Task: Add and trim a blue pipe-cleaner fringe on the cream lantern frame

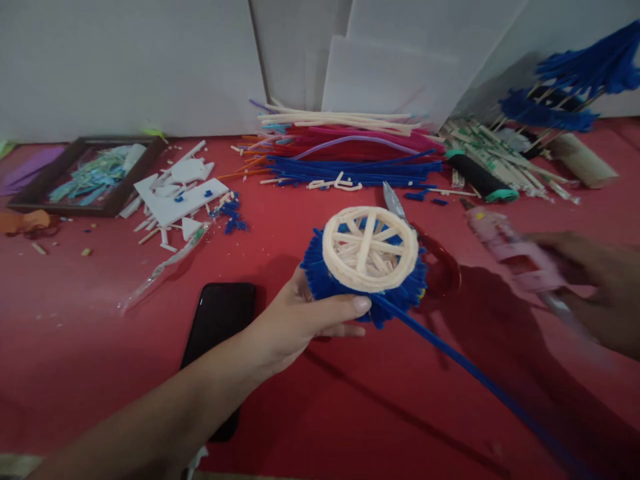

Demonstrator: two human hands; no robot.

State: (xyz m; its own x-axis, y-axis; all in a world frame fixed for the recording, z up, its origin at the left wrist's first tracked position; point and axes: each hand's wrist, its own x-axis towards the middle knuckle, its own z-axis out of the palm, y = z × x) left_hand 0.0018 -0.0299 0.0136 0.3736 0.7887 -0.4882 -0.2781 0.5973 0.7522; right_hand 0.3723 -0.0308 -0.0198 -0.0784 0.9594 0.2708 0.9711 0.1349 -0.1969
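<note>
The left hand [297, 317] pinches the blue-fringed wheel [367, 243] above the red table [280, 427], its spoked face turned up; a blue stem [460, 358] slants to lower right. The right hand [605, 293], blurred, grips the pink glue gun [503, 243], tip pointing upper left.

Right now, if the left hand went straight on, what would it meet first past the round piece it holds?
Probably the scissors, just behind the round piece. The left hand looks raised, though depth is unclear, so it might pass over them toward the pink glue gun.
</note>
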